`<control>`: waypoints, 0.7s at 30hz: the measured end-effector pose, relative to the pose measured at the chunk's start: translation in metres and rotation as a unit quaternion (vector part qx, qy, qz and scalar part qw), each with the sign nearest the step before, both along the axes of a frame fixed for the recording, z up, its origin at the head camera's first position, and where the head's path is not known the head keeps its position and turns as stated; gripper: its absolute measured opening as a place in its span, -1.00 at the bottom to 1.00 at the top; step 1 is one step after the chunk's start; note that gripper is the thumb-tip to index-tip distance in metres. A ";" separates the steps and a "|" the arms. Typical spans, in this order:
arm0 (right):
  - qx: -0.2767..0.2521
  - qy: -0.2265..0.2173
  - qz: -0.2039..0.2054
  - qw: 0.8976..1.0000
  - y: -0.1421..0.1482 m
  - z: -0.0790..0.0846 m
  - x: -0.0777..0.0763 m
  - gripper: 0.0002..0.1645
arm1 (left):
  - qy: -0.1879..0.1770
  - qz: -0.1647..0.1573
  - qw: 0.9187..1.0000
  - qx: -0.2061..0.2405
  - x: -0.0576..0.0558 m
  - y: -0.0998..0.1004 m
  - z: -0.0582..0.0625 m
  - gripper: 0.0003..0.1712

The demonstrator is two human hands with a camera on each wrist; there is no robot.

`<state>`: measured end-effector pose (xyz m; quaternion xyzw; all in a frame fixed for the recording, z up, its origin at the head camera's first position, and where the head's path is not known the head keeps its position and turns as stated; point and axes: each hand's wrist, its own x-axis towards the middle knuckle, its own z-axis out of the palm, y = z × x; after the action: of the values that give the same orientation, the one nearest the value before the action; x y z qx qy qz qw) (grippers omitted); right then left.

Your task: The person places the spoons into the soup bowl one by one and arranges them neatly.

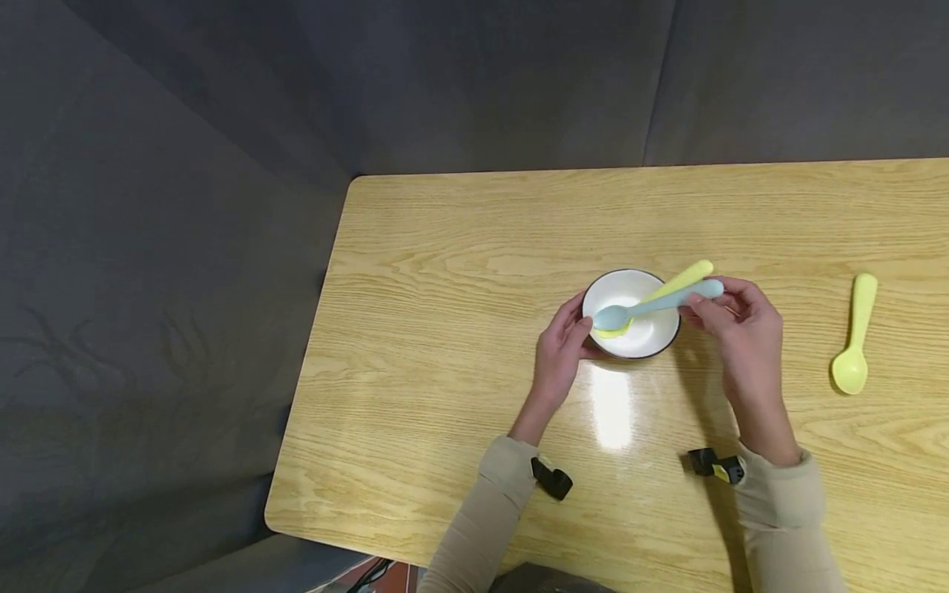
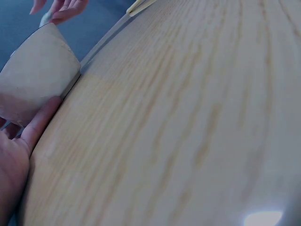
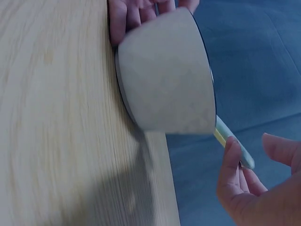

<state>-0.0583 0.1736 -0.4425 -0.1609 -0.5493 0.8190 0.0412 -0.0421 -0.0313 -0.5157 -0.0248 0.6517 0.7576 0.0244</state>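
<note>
A white bowl (image 1: 623,284) with a dark rim stands on the table, and my left hand (image 1: 558,350) grips its left side, thumb near the rim. Inside it lies a yellow spoon (image 1: 695,270), its handle sticking out over the far right rim. A light blue spoon (image 1: 611,318) lies across the yellow one, partly covering it. At the bowl's right, my right hand (image 1: 752,333) holds the blue spoon by its handle. In the right wrist view the fingers are against the blue handle (image 3: 242,153), with the thumb a little off it.
A second yellow spoon (image 1: 853,338) lies on the wooden table (image 1: 445,395) to the right of my right hand. Dark cloth (image 1: 504,82) hangs behind the table and along its left side. A black camera mount sits at each wrist.
</note>
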 end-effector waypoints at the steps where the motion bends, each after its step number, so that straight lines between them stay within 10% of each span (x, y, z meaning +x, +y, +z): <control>1: -0.009 0.000 -0.014 1.000 0.003 0.001 0.000 -0.76 | 0.000 0.000 1.000 0.000 0.000 0.000 0.000 -0.49; 21: -0.075 -0.007 -0.128 0.989 0.082 0.001 0.001 -0.96 | 0.006 -0.014 1.000 -0.004 0.000 -0.001 -0.001 -0.47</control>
<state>-0.0571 0.2559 -0.4412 -0.2381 -0.4617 0.8446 0.1300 -0.0422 -0.0322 -0.5169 -0.0118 0.6549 0.7550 0.0312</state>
